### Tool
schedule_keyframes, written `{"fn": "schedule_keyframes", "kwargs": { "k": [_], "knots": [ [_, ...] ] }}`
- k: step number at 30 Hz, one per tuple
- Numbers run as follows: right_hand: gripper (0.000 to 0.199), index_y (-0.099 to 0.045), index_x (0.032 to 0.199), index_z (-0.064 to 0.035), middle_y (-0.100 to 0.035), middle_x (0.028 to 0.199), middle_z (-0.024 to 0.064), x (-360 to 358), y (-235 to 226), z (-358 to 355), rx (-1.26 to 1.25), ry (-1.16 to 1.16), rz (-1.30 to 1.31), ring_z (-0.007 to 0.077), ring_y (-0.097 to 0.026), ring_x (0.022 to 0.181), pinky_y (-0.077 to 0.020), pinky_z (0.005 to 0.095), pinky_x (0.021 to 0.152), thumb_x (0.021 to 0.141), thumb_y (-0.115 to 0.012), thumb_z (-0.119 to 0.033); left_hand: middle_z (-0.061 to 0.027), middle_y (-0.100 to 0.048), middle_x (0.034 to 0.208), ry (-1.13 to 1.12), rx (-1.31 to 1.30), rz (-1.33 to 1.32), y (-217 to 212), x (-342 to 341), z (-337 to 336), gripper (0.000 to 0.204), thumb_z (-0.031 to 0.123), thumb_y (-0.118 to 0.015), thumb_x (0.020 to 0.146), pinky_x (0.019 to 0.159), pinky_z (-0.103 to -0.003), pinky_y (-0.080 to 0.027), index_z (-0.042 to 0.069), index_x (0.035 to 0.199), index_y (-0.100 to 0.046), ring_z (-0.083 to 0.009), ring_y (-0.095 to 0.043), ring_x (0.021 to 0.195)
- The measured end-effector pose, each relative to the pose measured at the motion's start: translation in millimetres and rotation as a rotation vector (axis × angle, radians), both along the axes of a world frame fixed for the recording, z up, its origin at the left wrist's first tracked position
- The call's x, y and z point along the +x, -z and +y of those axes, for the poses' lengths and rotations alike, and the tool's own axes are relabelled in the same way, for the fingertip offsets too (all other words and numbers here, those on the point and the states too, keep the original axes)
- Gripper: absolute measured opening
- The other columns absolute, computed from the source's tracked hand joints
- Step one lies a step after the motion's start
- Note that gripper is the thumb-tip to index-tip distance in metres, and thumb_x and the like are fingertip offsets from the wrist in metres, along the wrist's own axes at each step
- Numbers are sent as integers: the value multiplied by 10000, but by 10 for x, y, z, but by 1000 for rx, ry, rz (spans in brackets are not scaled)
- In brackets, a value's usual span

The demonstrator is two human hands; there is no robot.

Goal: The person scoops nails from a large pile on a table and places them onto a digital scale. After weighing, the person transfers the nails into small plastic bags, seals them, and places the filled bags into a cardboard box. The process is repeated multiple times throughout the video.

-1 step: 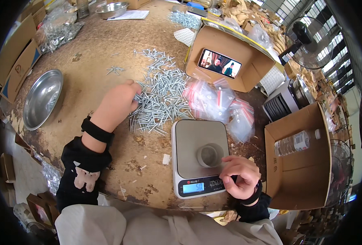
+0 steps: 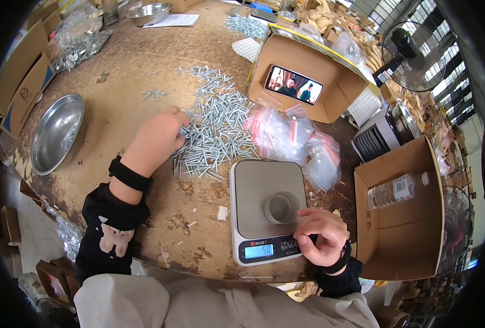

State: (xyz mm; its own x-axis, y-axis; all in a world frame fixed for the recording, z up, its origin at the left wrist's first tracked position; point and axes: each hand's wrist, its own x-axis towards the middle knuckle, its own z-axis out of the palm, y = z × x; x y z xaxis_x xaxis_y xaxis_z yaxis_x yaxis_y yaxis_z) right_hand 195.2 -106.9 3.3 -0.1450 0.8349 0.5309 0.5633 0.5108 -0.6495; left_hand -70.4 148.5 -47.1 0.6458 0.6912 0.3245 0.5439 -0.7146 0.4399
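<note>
My left hand (image 2: pixel 159 138) lies at the left edge of a loose pile of thin silver fasteners (image 2: pixel 215 128), too small to tell as screws or nails. Its fingers are curled down and partly hidden, so what they hold does not show. A digital scale (image 2: pixel 245 220) with a lit display stands in front of me. On its plate sits a small, clear round cup (image 2: pixel 280 208), apparently with nothing in it. My right hand (image 2: pixel 323 236) rests by the scale's lower right corner, beside the buttons, with fingers curled in and nothing seen in them.
Clear zip bags (image 2: pixel 286 134) with red strips lie right of the pile. Behind them, a phone (image 2: pixel 295 85) leans inside an open carton (image 2: pixel 335 60). At right, another carton (image 2: pixel 401 235) holds a plastic bottle (image 2: pixel 392 192). A metal bowl (image 2: pixel 58 134) stands at left.
</note>
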Motion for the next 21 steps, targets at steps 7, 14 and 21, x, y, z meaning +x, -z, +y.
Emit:
{"fn": "schedule_keyframes", "kwargs": {
  "k": [7,14,21],
  "knots": [
    [84,-624,797,-42,-635,671,54,10,3,-1,33,-23,-37,232,-633,607,-562,421,776,750,-693,-33,-136,-627,898,71,15,-106,-1,-54,90,190,-23,-671,741,696,-366,-484,15,921,-624,-308,-613,777],
    [347,-620,1018,-11,-654,993,144,58,-55,6,-28,122,-140,334,-618,992,-467,461,929,710,-743,-111,-60,-623,851,-61,-128,-316,-268,13,-92,159,19,-714,810,608,-248,-451,25,963,-672,-123,-567,691],
    [810,-410,1389,-44,-558,1293,145,-2,5,122,-336,101,-276,319,-467,1264,-229,576,1117,696,-805,-182,-63,-677,951,340,-366,-612,-519,616,-871,139,28,-714,827,674,-256,-490,23,961,-678,-154,-645,836]
  ]
}}
